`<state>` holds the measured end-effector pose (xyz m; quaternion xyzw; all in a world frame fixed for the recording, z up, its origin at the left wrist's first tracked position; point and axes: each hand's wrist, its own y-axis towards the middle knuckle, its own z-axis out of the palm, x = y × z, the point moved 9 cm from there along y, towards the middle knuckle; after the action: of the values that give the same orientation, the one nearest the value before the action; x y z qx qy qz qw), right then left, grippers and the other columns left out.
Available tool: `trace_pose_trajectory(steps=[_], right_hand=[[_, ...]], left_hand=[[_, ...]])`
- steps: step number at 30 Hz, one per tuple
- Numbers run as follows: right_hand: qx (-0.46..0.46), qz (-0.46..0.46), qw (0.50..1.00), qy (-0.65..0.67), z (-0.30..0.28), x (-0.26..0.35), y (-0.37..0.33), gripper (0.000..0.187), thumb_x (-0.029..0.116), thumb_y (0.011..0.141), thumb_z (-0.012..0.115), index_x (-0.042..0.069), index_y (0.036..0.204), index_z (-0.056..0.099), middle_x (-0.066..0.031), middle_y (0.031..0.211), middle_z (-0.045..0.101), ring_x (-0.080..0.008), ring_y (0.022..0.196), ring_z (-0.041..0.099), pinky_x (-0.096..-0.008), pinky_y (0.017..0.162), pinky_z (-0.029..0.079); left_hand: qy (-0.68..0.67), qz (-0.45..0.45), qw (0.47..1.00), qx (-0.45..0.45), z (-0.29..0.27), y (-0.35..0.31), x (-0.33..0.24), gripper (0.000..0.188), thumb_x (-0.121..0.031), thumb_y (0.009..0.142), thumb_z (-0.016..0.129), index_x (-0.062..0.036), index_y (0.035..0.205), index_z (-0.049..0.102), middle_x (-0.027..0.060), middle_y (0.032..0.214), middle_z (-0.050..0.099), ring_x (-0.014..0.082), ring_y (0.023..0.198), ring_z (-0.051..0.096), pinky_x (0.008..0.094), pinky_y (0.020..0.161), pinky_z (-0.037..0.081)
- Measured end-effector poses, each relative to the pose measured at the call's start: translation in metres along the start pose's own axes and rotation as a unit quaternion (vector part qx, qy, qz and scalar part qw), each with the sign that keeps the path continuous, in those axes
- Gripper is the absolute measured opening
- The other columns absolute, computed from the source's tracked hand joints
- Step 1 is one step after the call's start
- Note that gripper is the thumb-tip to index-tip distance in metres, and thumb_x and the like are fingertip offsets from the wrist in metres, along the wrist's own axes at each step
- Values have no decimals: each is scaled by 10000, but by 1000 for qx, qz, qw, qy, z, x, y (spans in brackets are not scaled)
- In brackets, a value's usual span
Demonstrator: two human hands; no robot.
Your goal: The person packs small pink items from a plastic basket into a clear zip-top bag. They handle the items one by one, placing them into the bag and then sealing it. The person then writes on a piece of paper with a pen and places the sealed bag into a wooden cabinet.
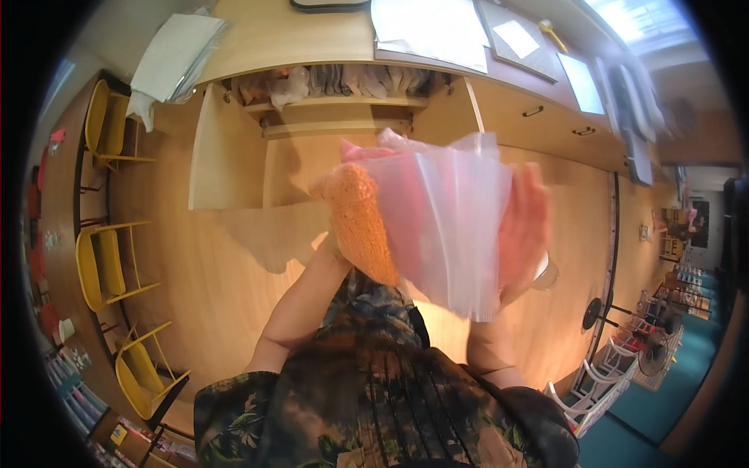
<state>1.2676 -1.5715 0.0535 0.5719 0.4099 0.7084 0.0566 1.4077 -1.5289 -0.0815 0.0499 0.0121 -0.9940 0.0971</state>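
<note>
Both of my hands are raised in front of me around a clear plastic zip bag. Soft pink material shows through the plastic, and some of it pokes out at the top left. Against the bag's left side is an orange, bumpy knitted piece. My left hand goes behind that piece and supports it; its fingers are mostly hidden. Along the bag's right edge, my right hand holds the plastic, fingers pointing up and smeared by motion.
Ahead, a low wooden cupboard stands with its left door open and bagged items on a shelf. Papers lie on its top. Yellow chairs line the left; white chairs and a fan stand right.
</note>
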Motion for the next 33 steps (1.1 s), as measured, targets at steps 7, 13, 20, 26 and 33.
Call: trace_pose_trajectory(steps=[7, 13, 20, 26, 33], right_hand=[[-18, 273, 959, 68, 11, -184, -21, 1241, 634, 649, 831, -104, 1470, 266, -213, 1480, 374, -303, 1355, 406, -453, 1117, 330], [49, 264, 960, 86, 16, -342, -14, 1411, 726, 442, 856, -72, 1465, 302, -158, 1432, 441, -267, 1344, 414, -410, 1115, 329], [-158, 440, 880, 88, 12, -537, -102, 460, 197, 969, 622, 29, 1368, 467, -64, 1297, 546, -180, 1218, 512, -359, 1056, 404], [-254, 396, 858, 207, 4, -629, -124, 575, 309, 961, 620, 80, 1436, 390, -42, 1369, 503, -200, 1268, 482, -400, 1058, 423], [-279, 269, 908, 160, -34, -696, -138, 503, 285, 959, 644, 10, 1351, 490, -67, 1271, 587, -192, 1134, 581, -363, 984, 463]], left_hand=[[78, -16, 988, -136, -208, 73, -27, 612, -348, 899, 640, -32, 1393, 466, 131, 1371, 544, 267, 1275, 521, 438, 1060, 459], [25, 8, 989, -143, -299, 146, -50, 718, -277, 820, 719, -61, 1439, 426, 110, 1426, 511, 277, 1306, 500, 438, 1110, 412], [202, -62, 953, -218, -441, 199, -83, 776, -241, 761, 818, -85, 1420, 440, 74, 1377, 542, 218, 1280, 513, 410, 1103, 415], [305, -82, 915, -251, -520, 246, -108, 739, -181, 764, 828, -75, 1389, 447, 68, 1302, 571, 206, 1225, 547, 377, 1050, 459], [478, 161, 861, 60, -455, 293, -119, 924, -165, 821, 806, 8, 1518, 225, 132, 1468, 380, 222, 1340, 419, 395, 1107, 350]])
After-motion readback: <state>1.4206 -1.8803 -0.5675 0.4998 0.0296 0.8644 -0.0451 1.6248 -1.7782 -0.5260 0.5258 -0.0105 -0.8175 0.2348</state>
